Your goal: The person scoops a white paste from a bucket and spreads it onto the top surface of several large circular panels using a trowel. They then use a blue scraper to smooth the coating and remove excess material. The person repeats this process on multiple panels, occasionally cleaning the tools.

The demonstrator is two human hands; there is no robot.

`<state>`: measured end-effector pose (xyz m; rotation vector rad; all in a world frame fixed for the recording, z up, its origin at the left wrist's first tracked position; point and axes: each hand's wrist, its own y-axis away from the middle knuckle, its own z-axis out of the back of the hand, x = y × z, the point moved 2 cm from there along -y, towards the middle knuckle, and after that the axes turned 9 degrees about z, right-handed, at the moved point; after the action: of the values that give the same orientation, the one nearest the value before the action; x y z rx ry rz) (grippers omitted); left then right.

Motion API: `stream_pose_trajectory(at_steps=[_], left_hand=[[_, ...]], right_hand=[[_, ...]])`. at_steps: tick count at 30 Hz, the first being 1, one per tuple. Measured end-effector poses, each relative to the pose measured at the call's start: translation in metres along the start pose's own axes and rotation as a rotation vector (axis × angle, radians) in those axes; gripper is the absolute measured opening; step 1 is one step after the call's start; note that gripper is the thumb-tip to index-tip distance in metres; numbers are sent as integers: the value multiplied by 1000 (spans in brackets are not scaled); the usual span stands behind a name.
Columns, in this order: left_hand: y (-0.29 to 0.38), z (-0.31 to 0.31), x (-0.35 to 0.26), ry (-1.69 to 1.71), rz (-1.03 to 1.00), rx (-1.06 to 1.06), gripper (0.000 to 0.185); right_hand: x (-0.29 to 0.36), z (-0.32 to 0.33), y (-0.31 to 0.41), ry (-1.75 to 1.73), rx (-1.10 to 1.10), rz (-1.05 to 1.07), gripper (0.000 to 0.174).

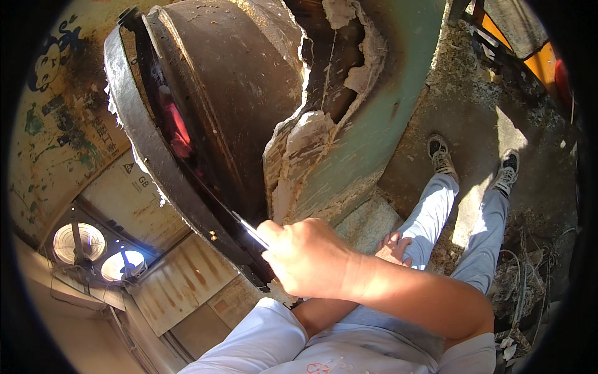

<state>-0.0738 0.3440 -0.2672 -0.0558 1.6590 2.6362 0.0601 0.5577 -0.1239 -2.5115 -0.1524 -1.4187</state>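
My right hand [303, 257] is closed around a thin metal tool [247, 229], perhaps a rod or blade. The tool's tip points up and left, at the dark gap beside a curved dark metal band [154, 173]; whether it touches is unclear. Beyond the band stands a large round rusty metal drum [229, 84], with something red [177, 128] showing in the gap. A jagged, broken pale crust [308, 135] lies between the drum and a green curved shell [364, 154]. My left hand [395, 248] rests on my trouser leg with its fingers spread, partly hidden behind my right forearm.
Two round lamps or fans [79, 243] are at the lower left, beside stained panels [187, 276]. A painted, worn metal surface [60, 121] rises at the left. Wires and debris [523, 280] lie on the floor at the right. Orange metal parts [542, 65] show at the upper right.
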Motion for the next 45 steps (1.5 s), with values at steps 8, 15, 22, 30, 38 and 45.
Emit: stream_pose_trajectory(at_steps=[8, 15, 22, 30, 38, 45], left_hand=[[3, -7, -11, 2, -69, -125, 46], [11, -10, -28, -37, 24, -54, 48], [16, -16, -35, 6, 2, -138, 43], [21, -18, -55, 35, 19, -166, 44], [49, -53, -69, -141, 123, -236, 45], [42, -91, -41, -210, -110, -181, 46]], right_hand=[[32, 15, 75, 35, 148, -99, 21], [94, 2, 109, -94, 222, -387, 20], [80, -10, 86, -165, 254, -493, 18], [39, 16, 102, -376, 331, -497, 19], [66, 43, 124, -394, 282, -498, 19], [77, 59, 171, -299, 284, -426, 25]])
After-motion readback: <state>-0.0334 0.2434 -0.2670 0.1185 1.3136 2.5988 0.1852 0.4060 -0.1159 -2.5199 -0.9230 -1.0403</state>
